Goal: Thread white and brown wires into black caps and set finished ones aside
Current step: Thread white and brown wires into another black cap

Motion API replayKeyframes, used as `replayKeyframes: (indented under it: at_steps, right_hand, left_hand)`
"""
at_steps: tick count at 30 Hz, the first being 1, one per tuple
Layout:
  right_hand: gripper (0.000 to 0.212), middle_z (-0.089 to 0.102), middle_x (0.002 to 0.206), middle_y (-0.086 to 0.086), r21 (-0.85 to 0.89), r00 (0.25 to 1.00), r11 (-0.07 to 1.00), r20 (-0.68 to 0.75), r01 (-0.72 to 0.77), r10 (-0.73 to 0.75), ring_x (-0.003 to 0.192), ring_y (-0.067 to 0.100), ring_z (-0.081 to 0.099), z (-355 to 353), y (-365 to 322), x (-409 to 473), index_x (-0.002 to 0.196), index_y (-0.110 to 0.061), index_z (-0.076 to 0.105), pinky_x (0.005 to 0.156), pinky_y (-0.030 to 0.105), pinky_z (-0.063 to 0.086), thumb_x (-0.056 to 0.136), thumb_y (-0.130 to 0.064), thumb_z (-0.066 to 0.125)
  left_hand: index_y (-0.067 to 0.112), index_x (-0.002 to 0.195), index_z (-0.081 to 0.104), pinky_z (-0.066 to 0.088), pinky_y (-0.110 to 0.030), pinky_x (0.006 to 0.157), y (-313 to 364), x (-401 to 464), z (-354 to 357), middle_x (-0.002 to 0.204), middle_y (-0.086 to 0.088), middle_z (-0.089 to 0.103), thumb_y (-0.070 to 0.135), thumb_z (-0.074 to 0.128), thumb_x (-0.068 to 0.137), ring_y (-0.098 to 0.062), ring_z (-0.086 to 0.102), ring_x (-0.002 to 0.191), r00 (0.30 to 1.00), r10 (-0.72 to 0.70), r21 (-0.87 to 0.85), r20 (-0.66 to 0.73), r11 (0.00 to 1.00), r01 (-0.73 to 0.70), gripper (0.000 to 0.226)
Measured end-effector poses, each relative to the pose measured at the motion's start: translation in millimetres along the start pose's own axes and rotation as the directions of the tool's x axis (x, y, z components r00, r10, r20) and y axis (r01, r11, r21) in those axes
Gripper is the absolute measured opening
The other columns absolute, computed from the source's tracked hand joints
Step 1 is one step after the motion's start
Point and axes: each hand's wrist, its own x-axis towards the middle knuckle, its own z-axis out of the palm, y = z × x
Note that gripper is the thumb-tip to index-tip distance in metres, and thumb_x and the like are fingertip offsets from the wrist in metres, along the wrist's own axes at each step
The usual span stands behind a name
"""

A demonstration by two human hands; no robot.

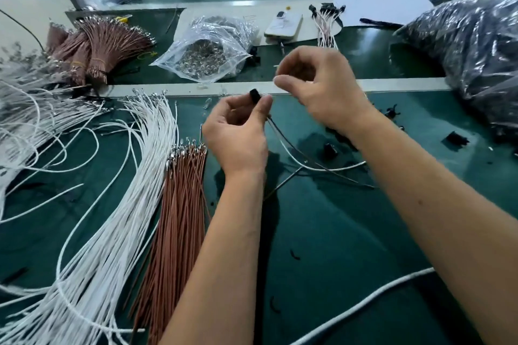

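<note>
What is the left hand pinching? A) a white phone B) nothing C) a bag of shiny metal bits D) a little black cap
D: the left hand pinches a small black cap at its fingertips, with thin wires trailing down from it.

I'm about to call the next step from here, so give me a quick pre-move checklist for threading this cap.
1. Black cap held: ok, the left hand pinches it at the fingertips.
2. Right hand on a wire end: cannot tell, its fingers are curled and blurred.
3. Wires already in the cap: cannot tell; a white and a dark wire trail from under the left hand.
4. Wire stock in reach: ok, white wires and brown wires lie left of the hands.
5. Spare caps: ok, loose black caps lie at right.
</note>
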Motion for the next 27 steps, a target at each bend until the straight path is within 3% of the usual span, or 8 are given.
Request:
replayKeyframes:
  at_steps: [2,4,8,14,20,27]
  right_hand:
    - [0.008,0.071,0.076,-0.002,0.172,0.989,0.985,-0.141,-0.027,0.052,0.063,0.007,0.062,-21.5,7.9,-34.2,0.093,-0.008,0.073,0.060,0.022,0.051,0.091,-0.013,0.078]
    - [0.005,0.070,0.072,-0.005,0.232,0.974,0.973,-0.220,-0.002,0.055,0.057,0.008,0.062,-35.2,12.7,-64.1,0.093,-0.011,0.072,0.055,0.021,0.050,0.092,-0.010,0.077]
    - [0.008,0.073,0.076,0.000,0.265,0.959,0.961,-0.283,0.080,-0.002,0.061,0.017,0.070,-41.7,18.1,-97.7,0.098,-0.007,0.072,0.055,0.025,0.056,0.093,-0.003,0.075]
    - [0.006,0.073,0.076,-0.001,0.206,0.941,0.972,-0.337,0.110,-0.035,0.063,0.019,0.073,-37.9,19.8,-112.9,0.099,-0.004,0.075,0.056,0.031,0.060,0.093,-0.006,0.076]
    - [0.005,0.074,0.075,0.002,0.102,0.940,0.979,-0.314,0.176,-0.137,0.059,0.014,0.072,-38.0,15.1,-113.4,0.096,-0.003,0.076,0.056,0.025,0.057,0.093,-0.006,0.077]
    - [0.004,0.073,0.077,0.005,-0.026,0.938,0.977,-0.278,0.210,-0.209,0.062,0.010,0.071,-40.0,14.3,-113.0,0.095,-0.001,0.076,0.059,0.036,0.059,0.093,-0.004,0.076]
  left_hand:
    - [0.010,0.081,0.069,0.058,-0.033,0.075,0.9,-8.3,5.9,0.079,-0.013,0.074,-0.004,0.083,0.076,-0.019,0.069,0.073,0.979,0.036,0.019,0.203,0.999,-0.041,0.021]
    - [0.013,0.079,0.070,0.060,-0.039,0.082,0.9,-15.2,11.1,0.083,-0.015,0.075,-0.008,0.083,0.074,-0.023,0.071,0.078,0.927,0.090,0.023,0.364,0.994,-0.106,0.024]
    - [0.013,0.080,0.072,0.060,-0.045,0.085,0.5,-24.3,16.7,0.086,-0.015,0.076,-0.007,0.085,0.071,-0.034,0.074,0.084,0.845,0.142,0.053,0.516,0.979,-0.196,0.024]
    - [-0.001,0.085,0.072,0.060,-0.046,0.084,-1.8,-29.3,18.1,0.087,-0.018,0.075,-0.006,0.085,0.071,-0.037,0.073,0.085,0.819,0.154,0.069,0.553,0.971,-0.230,0.020]
    - [0.004,0.083,0.073,0.059,-0.039,0.080,0.1,-30.2,17.7,0.084,-0.013,0.076,-0.003,0.087,0.072,-0.026,0.073,0.079,0.805,0.158,0.090,0.572,0.963,-0.253,0.019]
    - [0.006,0.082,0.075,0.060,-0.037,0.079,0.8,-30.3,16.0,0.081,-0.006,0.076,0.003,0.087,0.072,-0.021,0.073,0.078,0.785,0.195,0.154,0.588,0.926,-0.345,0.015]
